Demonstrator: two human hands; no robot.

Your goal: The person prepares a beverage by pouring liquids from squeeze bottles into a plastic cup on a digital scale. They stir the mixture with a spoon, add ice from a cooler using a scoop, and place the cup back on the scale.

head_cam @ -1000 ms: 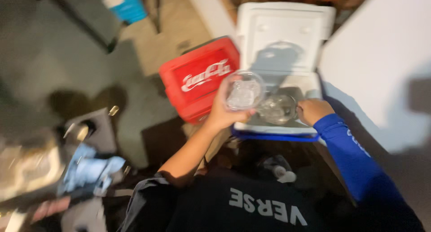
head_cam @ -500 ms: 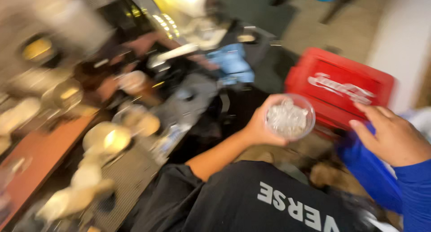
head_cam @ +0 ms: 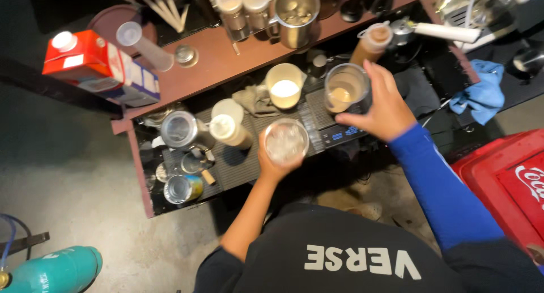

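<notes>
Ice-filled clear cup [head_cam: 285, 141] is being gripped from below by the left hand [head_cam: 276, 164] at frame centre, while a glass of brown drink [head_cam: 346, 89] is being clasped by the right hand [head_cam: 383, 105].

sleeve [head_cam: 436, 185]: blue | cloth [head_cam: 477, 96]: light blue | crate [head_cam: 510, 185]: red | carton [head_cam: 96, 66]: red-white | cylinder [head_cam: 54, 270]: teal

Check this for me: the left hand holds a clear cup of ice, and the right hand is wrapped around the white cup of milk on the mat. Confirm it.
Not quite. The left hand does hold the clear cup of ice, but the head view shows the right hand on the clear glass of tan liquid. The white cup of milk stands apart, untouched, on the mat.
</notes>
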